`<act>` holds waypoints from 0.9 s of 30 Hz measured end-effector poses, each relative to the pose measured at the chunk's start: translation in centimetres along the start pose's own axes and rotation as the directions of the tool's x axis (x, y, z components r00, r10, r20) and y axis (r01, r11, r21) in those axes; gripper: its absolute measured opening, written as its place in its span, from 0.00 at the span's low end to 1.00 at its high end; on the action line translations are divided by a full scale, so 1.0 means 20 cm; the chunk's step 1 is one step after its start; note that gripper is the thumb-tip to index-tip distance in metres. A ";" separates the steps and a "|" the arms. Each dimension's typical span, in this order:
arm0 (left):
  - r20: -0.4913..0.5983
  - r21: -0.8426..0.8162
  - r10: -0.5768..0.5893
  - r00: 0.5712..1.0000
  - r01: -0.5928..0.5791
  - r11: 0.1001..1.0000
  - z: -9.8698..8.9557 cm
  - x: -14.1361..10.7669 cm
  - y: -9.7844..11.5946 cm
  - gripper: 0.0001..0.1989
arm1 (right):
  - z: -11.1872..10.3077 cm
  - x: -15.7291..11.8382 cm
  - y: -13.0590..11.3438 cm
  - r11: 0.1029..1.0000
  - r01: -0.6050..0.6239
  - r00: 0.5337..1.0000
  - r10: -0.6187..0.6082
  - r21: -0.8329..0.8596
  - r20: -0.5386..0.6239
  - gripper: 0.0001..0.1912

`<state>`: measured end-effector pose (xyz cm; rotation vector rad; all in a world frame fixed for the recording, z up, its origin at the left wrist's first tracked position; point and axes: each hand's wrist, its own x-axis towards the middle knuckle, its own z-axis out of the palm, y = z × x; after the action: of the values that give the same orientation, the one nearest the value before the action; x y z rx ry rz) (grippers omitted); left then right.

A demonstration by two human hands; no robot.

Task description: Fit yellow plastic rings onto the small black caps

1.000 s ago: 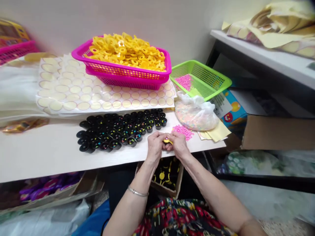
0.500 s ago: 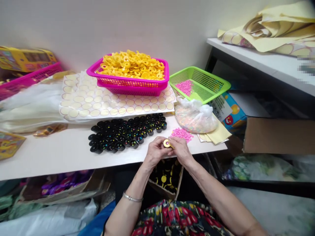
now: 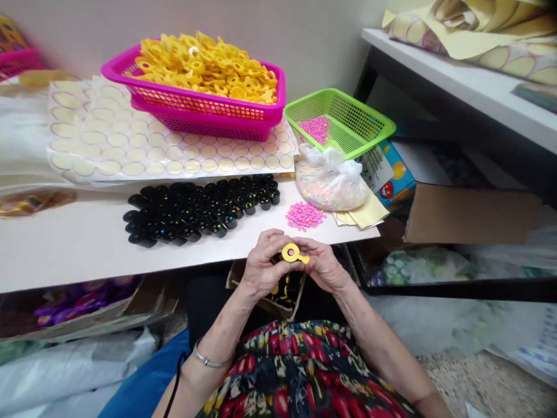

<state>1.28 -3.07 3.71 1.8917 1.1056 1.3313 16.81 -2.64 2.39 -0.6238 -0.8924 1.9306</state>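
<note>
My left hand and my right hand meet in front of the table edge, fingers closed around a yellow plastic ring piece. A short tab sticks out from the ring toward my right hand, and something pink shows in its dark centre. What lies under the ring is hidden by my fingers. Just beyond my hands is a loose pile of small pink pieces. To the left of that pile stand rows of small black cups, many with coloured bits inside.
Yellow ring pieces heap up in a pink basket on sheets of round stickers. A green basket holds pink pieces. Near it lie a tied plastic bag and folded yellow paper. Below my hands stands a cardboard box.
The ring has turned, and its tab now shows clearly pointing right. Both hands still hold it together. The camera view has shifted, so the table sits higher and further left.
</note>
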 end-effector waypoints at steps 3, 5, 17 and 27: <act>0.093 0.123 0.199 0.975 -0.210 0.970 0.03 -0.01 0.01 0.11 | 0.00 0.00 -0.03 0.994 -0.012 1.000 0.014 -0.113 0.012 0.23; 0.099 0.151 0.268 0.958 -0.280 0.948 0.04 -0.01 0.01 0.11 | -0.01 0.00 -0.04 0.984 -0.015 1.000 0.019 -0.179 0.021 0.22; 0.114 0.106 0.017 0.993 -0.029 0.994 0.07 -0.08 -0.03 0.10 | 0.05 -0.02 0.04 0.979 -0.090 0.982 0.057 -0.183 -0.179 0.18; -0.142 0.199 -0.131 0.981 0.158 0.967 -0.25 -0.20 -0.14 0.17 | 0.00 0.11 0.15 0.392 -0.142 0.951 0.310 -0.909 -0.015 0.19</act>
<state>-4.88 -5.18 1.23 1.8502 1.4713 1.3111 14.17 -1.69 -0.09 -1.2853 -2.1162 1.5816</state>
